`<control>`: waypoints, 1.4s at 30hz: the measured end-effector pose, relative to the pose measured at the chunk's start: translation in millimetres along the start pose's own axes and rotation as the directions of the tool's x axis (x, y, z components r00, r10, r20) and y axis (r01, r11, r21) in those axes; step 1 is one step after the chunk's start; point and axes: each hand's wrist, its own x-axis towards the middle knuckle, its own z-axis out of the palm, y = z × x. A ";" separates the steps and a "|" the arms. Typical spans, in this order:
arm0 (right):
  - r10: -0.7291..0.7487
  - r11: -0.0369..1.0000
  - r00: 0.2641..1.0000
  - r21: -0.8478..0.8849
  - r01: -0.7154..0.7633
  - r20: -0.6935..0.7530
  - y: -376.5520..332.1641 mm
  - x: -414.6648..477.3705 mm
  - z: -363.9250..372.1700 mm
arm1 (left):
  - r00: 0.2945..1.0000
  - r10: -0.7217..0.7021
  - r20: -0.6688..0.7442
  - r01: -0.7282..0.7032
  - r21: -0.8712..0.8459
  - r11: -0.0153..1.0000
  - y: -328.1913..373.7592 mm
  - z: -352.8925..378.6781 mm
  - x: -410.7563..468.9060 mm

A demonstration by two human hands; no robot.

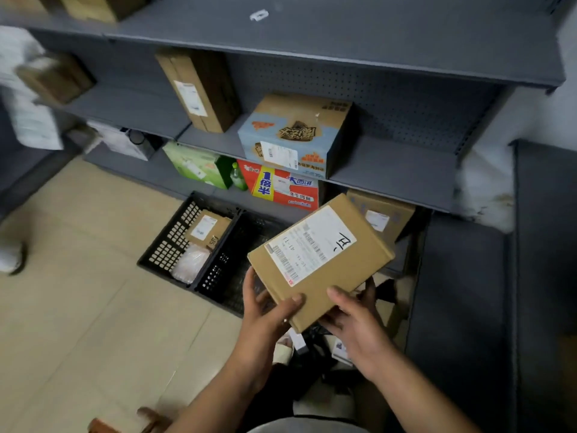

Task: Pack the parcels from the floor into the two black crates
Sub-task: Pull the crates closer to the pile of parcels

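Parcels are being gathered from the floor, and one flat brown cardboard parcel with a white shipping label (321,260) is being held in mid-air above the right-hand black plastic lattice crate (224,270), tilted with its label face up. It is being supported by both hands at its near end: the left hand (265,310) is cupping the lower left corner, thumb lying on the top face, while the right hand (356,320) is pressing in from the other side, fingers (370,292) wrapped under the edge. Both sets of fingers are being kept clamped on the parcel. The two-handed hold is probably being used because the parcel is broad and thin, and the label is likely being kept upward so it can be read.

Two black crates are being kept side by side on the beige tiled floor (78,307), against the foot of the grey metal shelving (343,57). In the left-hand black crate (168,239), two items are being counted: a small brown cardboard box (207,229) and a translucent bubble-wrap packet (190,260). The right-hand crate appears empty, though part is hidden. More parcels are lying on the floor below the hands, too obscured to be counted.
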 end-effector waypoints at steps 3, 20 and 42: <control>0.117 0.993 0.987 0.004 -0.119 0.108 18.3 -6.7 -0.6 | 0.996 -0.034 -0.084 0.033 -0.019 0.999 -13.1 -23.5 -22.9; 0.348 0.905 0.897 -0.347 -0.246 0.273 70.3 55.2 97.7 | 0.946 -0.209 0.249 0.154 0.222 0.963 47.1 -291.4 12.7; 0.433 0.892 0.897 -0.184 -0.412 0.089 201.7 168.3 386.8 | 0.940 -0.281 -0.194 0.189 -0.391 0.901 92.6 -501.8 117.8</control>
